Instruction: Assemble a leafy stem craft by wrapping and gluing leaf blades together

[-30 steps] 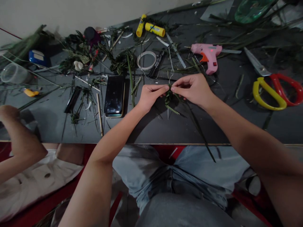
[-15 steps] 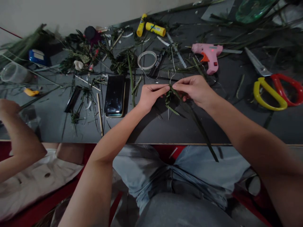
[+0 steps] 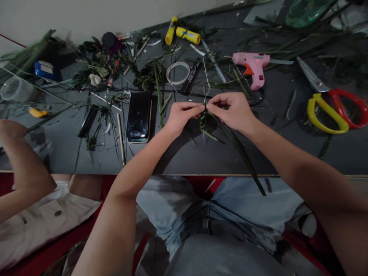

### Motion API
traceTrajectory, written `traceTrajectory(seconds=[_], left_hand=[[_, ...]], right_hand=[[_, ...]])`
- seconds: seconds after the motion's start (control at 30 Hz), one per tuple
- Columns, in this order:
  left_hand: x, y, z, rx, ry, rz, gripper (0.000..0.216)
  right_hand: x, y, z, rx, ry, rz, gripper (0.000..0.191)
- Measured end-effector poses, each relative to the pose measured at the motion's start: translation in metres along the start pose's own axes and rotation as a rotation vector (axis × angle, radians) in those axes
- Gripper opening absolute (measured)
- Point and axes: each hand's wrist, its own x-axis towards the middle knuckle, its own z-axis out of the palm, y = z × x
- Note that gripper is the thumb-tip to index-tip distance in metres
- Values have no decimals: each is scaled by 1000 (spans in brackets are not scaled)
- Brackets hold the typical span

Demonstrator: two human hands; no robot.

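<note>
Between my two hands, above the dark table, is a small bundle of folded green leaf strips [image 3: 202,122] around a thin pale wire [image 3: 206,78]. My left hand [image 3: 184,115] pinches the top of the bundle between thumb and forefinger. Pressed against the same spot from the other side, my right hand [image 3: 231,110] pinches the leaf strip [image 3: 240,145]. That strip's long end hangs down to the right, past the table edge, over my jeans. The wire stands out above my fingertips, and a thin stem end pokes out below. My fingertips partly hide the bundle's top.
A pink glue gun [image 3: 254,65] and large scissors [image 3: 327,111] lie to the right. Left of my hands are a phone [image 3: 139,115] and a wooden stick [image 3: 121,138]. Behind sit a tape roll [image 3: 178,73] and glue sticks [image 3: 188,35]. A co-worker's arm [image 3: 23,161] rests at far left.
My right hand has shifted slightly left and its fingers have rearranged around the leaf strip. The wire's top now leans a little further left. My left hand stays almost in place.
</note>
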Motion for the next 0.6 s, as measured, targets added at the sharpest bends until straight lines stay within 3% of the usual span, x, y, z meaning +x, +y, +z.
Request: traceTrajectory(seconds=[0.13,0.27,0.37,0.6], left_hand=[[2,-2,-1,13,24,-16,12],[4,-3,-1,-12,27,-8,14],[4,-2,-1,-29,36,-18,16],[3,-1,-2,-24,1,2,14]], right_hand=[[3,2,-1,63,4,62,26],[6,4,-6,92,-99,152,43],[6,2,-9,49,-166,118,42],[5,-4,-8,89,-173,108,30]])
